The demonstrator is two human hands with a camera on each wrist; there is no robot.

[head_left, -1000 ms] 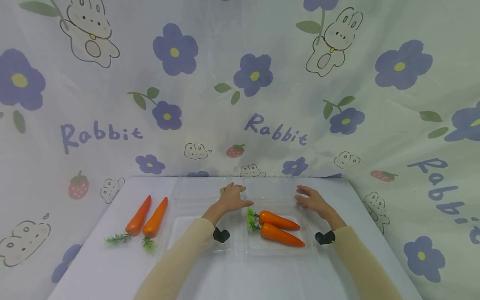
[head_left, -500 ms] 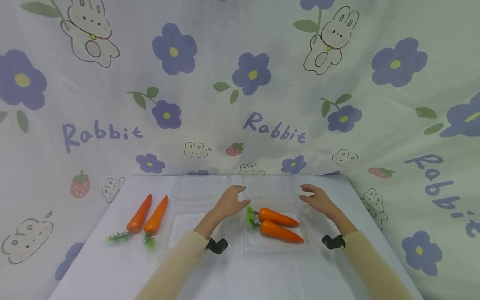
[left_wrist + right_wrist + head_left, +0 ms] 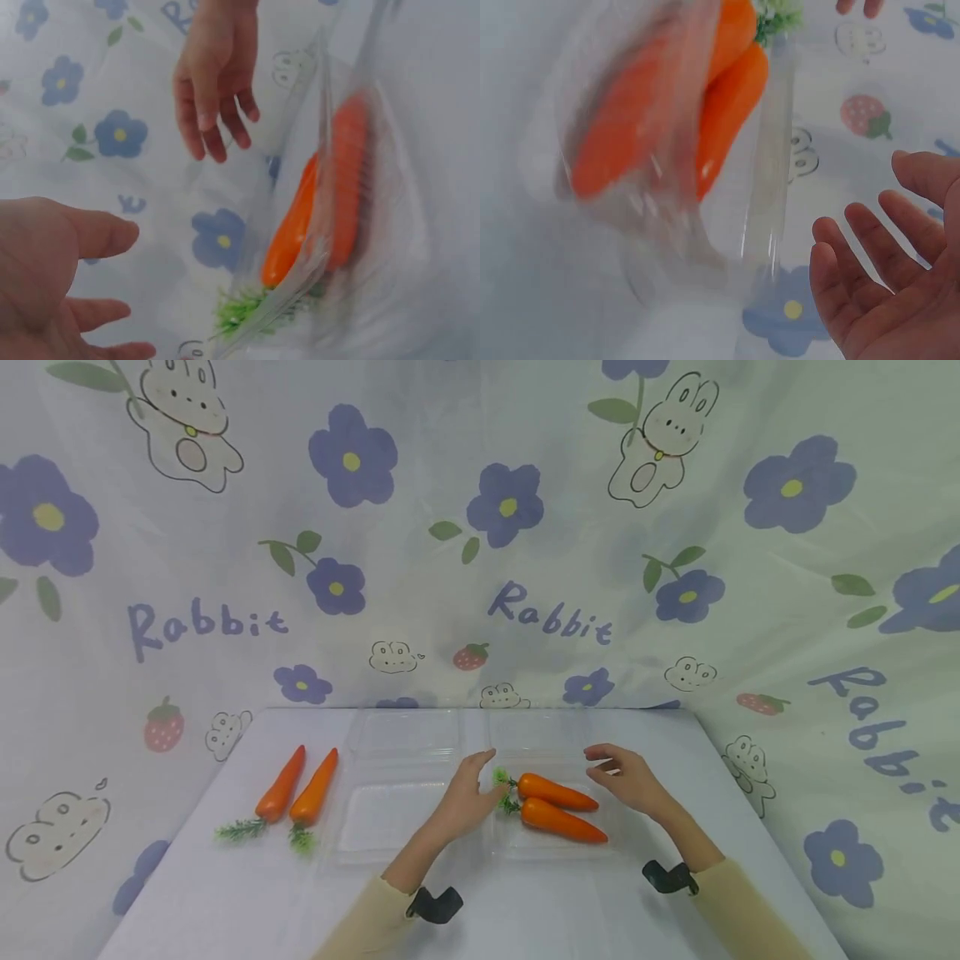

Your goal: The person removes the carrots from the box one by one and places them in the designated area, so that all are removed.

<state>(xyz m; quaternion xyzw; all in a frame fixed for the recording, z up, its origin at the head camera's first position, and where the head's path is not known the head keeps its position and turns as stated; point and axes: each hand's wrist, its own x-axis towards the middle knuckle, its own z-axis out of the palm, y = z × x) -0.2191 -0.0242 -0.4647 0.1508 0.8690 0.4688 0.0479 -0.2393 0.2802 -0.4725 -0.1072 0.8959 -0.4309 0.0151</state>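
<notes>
Two orange toy carrots with green tops, a front carrot [image 3: 562,821] and a rear carrot [image 3: 557,792], lie side by side in the right transparent plastic box [image 3: 551,852]. My left hand [image 3: 467,802] hovers at the box's left side, its thumb overlapping the green tops in the head view. On the other side my right hand [image 3: 628,778] is held near the box's back right corner, fingers loosely bent and facing the left hand. Neither hand holds anything. Both wrist views show spread fingers [image 3: 885,255] apart from the box wall.
A second transparent box [image 3: 392,818] stands to the left, its lid [image 3: 408,732] folded back. The right box's lid [image 3: 538,732] also lies back toward the printed curtain [image 3: 420,552]. Two more carrots, one darker [image 3: 281,785] and one lighter [image 3: 315,789], rest on the table's left side.
Both hands have come nearer to the body, the left one more so. The right hand moved outward first, then back inward. The carrots and boxes stay in place.
</notes>
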